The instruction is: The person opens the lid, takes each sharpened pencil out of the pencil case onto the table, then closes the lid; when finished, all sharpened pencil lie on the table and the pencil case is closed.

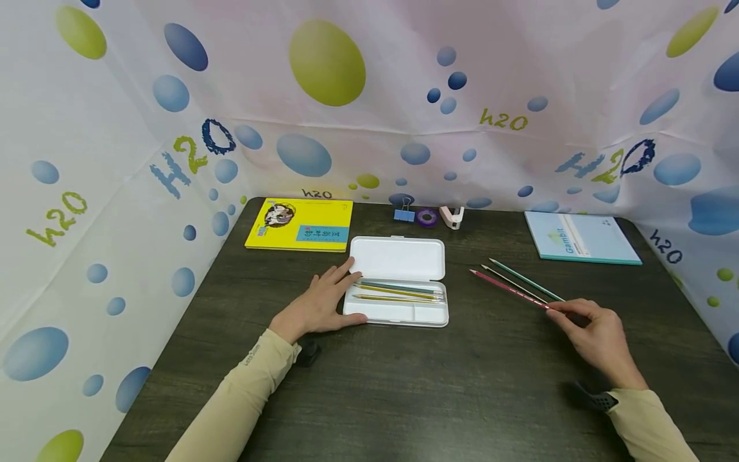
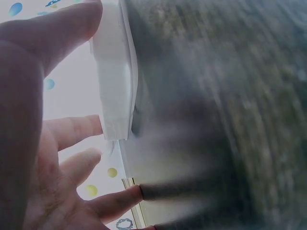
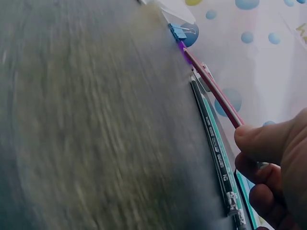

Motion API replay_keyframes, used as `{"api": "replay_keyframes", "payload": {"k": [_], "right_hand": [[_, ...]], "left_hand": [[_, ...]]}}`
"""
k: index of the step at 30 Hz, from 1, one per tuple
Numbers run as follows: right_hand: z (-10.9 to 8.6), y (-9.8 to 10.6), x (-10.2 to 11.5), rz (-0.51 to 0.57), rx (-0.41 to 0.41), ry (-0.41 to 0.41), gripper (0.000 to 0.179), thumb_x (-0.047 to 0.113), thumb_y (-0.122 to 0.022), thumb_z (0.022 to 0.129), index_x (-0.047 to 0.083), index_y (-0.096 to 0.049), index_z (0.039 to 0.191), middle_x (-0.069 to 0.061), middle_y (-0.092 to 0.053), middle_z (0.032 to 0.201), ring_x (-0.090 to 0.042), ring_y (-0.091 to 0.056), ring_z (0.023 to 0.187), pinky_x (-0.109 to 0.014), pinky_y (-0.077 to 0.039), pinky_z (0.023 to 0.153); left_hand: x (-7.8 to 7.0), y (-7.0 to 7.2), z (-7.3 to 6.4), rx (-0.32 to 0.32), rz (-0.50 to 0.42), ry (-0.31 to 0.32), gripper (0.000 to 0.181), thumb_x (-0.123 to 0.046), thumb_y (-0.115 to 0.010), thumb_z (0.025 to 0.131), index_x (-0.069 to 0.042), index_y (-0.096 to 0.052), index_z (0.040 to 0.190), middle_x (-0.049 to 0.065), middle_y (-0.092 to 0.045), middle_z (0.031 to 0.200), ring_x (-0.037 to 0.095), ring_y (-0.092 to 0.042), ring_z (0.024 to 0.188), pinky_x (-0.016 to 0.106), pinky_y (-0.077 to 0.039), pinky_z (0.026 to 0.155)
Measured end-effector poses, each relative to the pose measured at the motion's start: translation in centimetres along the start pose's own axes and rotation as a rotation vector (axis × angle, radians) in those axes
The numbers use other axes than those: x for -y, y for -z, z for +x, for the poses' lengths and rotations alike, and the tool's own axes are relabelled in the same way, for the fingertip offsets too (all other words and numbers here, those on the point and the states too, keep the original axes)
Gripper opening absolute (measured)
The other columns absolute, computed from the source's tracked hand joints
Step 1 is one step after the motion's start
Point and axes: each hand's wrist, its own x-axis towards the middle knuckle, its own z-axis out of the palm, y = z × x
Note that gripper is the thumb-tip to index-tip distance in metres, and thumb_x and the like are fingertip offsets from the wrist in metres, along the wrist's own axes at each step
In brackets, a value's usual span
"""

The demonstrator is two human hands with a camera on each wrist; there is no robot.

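An open white pencil case [image 1: 375, 313] lies mid-table with its lid [image 1: 398, 258] folded back. Several pencils [image 1: 398, 298] lie in its long compartment. My left hand [image 1: 316, 307] rests at the case's left end, fingers spread and fairly straight, with the thumb by the front corner. In the left wrist view, the thumb and a fingertip touch the case [image 2: 114, 81]. To the right, my right hand [image 1: 594, 333] pinches a red pencil [image 1: 508, 289] near its rear end, its tip pointing left. A black pencil [image 3: 211, 139] and a green pencil [image 1: 528, 280] lie beside it.
A yellow book [image 1: 277, 234] lies back left, and a light blue notebook [image 1: 583, 237] back right. Along the back edge stand a blue binder clip [image 1: 404, 215], a purple tape roll [image 1: 427, 217] and a white stapler-like item [image 1: 452, 217]. A patterned sheet rises behind the table.
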Motion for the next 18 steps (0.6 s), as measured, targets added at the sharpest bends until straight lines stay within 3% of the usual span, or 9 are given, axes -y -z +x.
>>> {"api": "replay_keyframes", "payload": {"k": [10,18], "right_hand": [[-0.27,-0.05,-0.65,-0.043,-0.008,-0.039,0.010,0.017,-0.078,0.088,0.011,-0.080,0.096,-0.008,-0.073,0.093,0.011,-0.048,0.082,-0.019,-0.040,0.065],[-0.40,-0.14,-0.82,-0.067,-0.018,0.021,0.009,0.007,-0.081,0.082,0.010,-0.080,0.090,-0.004,-0.069,0.088,0.012,-0.045,0.083,-0.023,-0.039,0.067]], "left_hand": [[-0.08,-0.04,-0.09,-0.006,0.000,-0.006,0.097,-0.072,-0.060,0.085,-0.016,-0.031,0.158,0.004,-0.006,0.167,0.042,-0.017,0.148,0.069,-0.020,0.111],[-0.04,0.00,-0.09,-0.011,-0.006,-0.008,0.097,-0.072,-0.061,0.085,-0.015,-0.031,0.158,0.004,-0.006,0.167,0.042,-0.017,0.148,0.069,-0.020,0.111]]}}
